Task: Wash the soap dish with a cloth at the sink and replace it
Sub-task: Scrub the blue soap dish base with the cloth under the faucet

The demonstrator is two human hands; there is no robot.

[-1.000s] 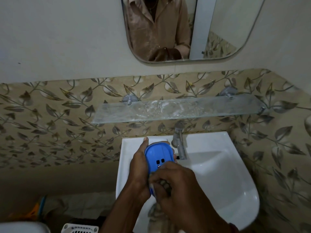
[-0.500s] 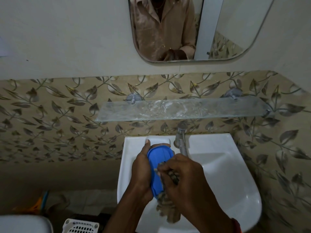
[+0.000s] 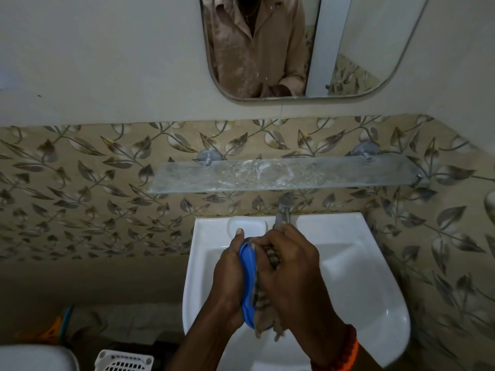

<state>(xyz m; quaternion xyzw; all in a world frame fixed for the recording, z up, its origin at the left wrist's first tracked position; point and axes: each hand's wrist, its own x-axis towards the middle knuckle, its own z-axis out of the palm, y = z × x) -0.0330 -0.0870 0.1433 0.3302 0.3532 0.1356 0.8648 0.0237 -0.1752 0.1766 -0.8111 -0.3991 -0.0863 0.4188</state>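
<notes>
Over the white sink (image 3: 369, 269) my left hand (image 3: 227, 277) grips a blue soap dish (image 3: 247, 285) held on edge, thumb up along its far end. My right hand (image 3: 289, 271) holds a brownish patterned cloth (image 3: 263, 301) and presses it against the dish's inner face. The cloth's loose end hangs below the dish. Most of the dish is hidden between the two hands.
A metal tap (image 3: 284, 212) stands at the sink's back, with a moulded soap recess (image 3: 246, 223) left of it. A glass shelf (image 3: 281, 175) juts out above. A mirror (image 3: 294, 46) hangs higher up. A white perforated basket (image 3: 123, 361) stands at lower left.
My right hand with the cloth has slid up over the dish toward the tap, covering its face. The dish has turned more edge-on.
</notes>
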